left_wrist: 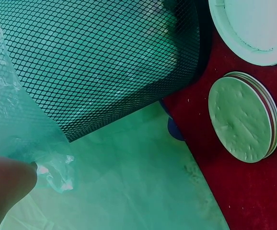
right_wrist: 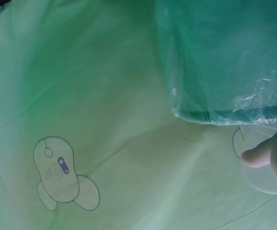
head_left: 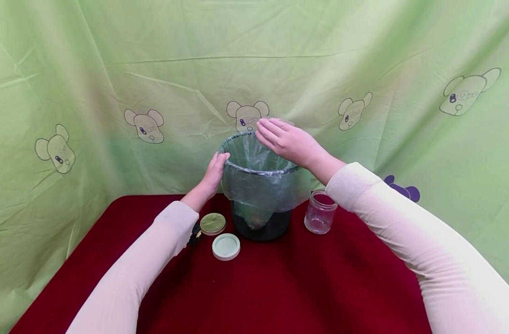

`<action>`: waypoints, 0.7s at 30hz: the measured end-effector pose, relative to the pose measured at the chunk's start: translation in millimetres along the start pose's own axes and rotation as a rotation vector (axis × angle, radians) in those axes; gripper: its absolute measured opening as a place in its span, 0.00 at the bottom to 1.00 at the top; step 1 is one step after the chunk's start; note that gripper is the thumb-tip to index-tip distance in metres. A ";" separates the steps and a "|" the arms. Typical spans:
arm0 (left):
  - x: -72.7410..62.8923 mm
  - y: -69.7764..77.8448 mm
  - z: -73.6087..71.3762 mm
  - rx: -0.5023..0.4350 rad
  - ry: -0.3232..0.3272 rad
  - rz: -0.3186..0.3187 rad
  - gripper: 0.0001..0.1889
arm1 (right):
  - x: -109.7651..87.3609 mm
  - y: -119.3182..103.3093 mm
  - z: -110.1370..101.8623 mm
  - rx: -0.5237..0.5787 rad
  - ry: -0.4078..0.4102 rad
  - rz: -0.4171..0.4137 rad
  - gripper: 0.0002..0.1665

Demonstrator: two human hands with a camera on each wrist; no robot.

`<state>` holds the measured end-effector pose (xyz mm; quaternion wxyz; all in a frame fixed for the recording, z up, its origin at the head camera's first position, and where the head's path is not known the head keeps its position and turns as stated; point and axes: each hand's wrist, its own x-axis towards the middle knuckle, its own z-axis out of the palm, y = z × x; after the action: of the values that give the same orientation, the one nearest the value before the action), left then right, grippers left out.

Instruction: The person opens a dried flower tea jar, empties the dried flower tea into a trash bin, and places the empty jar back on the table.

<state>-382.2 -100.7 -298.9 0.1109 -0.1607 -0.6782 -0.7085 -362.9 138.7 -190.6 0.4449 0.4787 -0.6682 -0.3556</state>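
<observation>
A black mesh wastebasket (head_left: 260, 227) stands on the red cloth, lined with a clear plastic bag (head_left: 267, 188) folded over its rim. At the basket's left side my left hand (head_left: 212, 171) grips the bagged rim, thumb on top; the left wrist view shows only part of that hand (left_wrist: 9, 184) against the plastic. My right hand (head_left: 289, 141) is raised over the basket's far right rim with its fingers together. It pinches a thin clear disc (right_wrist: 265, 184), with the thumb on one face, mostly hidden behind the hand in the head view.
A clear glass jar (head_left: 321, 215) stands open right of the basket. To the left lie a round lid with a green face (head_left: 213, 222), a white round lid (head_left: 226, 247) and a small black object (head_left: 193, 234). A green curtain (head_left: 187, 83) hangs behind the table.
</observation>
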 end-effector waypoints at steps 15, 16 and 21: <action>-0.2 -1.8 0.1 0.017 0.007 -0.010 0.33 | -3.0 -1.0 -0.2 -0.189 -0.065 -0.165 0.22; -0.2 -1.4 0.1 0.018 0.009 -0.015 0.34 | -2.8 -1.2 0.0 -0.204 -0.070 -0.170 0.22; 0.0 0.2 0.9 0.016 0.010 -0.021 0.34 | -3.6 -1.1 1.2 -0.261 -0.113 -0.205 0.24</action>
<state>-382.1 -99.8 -298.6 0.1081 -0.1488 -0.6850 -0.7049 -363.1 141.9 -192.9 0.4265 0.4615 -0.5881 -0.5092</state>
